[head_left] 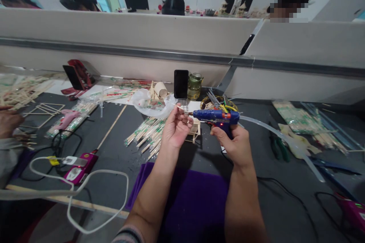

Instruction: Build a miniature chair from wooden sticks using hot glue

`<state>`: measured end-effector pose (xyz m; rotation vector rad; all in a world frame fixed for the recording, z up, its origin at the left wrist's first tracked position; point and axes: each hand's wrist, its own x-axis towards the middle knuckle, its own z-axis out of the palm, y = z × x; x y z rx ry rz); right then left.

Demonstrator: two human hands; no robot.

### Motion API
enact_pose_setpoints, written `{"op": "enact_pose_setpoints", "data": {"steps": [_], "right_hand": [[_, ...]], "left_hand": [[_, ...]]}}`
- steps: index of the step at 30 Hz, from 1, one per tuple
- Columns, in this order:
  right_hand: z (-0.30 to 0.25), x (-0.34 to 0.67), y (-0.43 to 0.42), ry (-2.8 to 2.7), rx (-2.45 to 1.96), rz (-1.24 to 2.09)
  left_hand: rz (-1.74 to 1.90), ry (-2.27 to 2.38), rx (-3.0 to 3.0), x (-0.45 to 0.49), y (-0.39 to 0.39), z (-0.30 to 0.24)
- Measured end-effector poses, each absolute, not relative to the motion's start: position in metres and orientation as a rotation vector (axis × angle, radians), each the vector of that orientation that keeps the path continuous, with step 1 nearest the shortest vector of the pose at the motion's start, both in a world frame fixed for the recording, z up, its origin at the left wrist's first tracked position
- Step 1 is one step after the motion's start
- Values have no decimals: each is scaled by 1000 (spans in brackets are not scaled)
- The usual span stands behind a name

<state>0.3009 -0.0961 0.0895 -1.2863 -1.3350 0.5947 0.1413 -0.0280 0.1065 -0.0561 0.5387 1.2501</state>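
Observation:
In my right hand [234, 142] is a blue hot glue gun [209, 115], my fingers closed round its handle. A small red light glows on it, and a long translucent glue stick [265, 123] curves out of its back end. My left hand [177, 125], palm up, pinches a thin pale stick [182, 108] between thumb and fingertips, close to the gun's nozzle. Just beyond and below the nozzle stands a small frame of wooden sticks [194, 131], partly hidden by my left hand. Wrapped bundles of wooden sticks [151, 136] lie left of that hand.
A phone [181, 84] stands upright by a green glass jar [195, 85] and a basket of tools [218, 102]. Green-handled pliers [279, 146] lie right. Left are a pink glue gun [66, 119], a power strip [81, 169] with cords and another person's hand [10, 121]. A partition [128, 30] runs behind.

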Motion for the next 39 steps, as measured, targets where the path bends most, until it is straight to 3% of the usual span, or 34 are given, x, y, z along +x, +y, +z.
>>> {"op": "enact_pose_setpoints", "data": {"steps": [7, 12, 18, 23, 29, 33, 39], "right_hand": [[89, 322, -108, -1135, -1154, 876], [80, 361, -133, -932, -1388, 958], [34, 412, -157, -795, -1756, 779], [-8, 422, -142, -747, -1841, 845], [-23, 423, -132, -802, -2040, 596], [-3, 409, -137, -1018, -2121, 190], [65, 343, -118, -1298, -1575, -13]], "left_hand": [[1407, 636, 65, 142, -27, 103], [1531, 665, 275, 144, -24, 92], [1546, 676, 350, 151, -25, 89], [1501, 695, 376, 157, -32, 83], [1563, 738, 484, 158, -27, 73], [1613, 778, 582, 158, -20, 69], [1661, 877, 675, 157, -20, 65]]}}
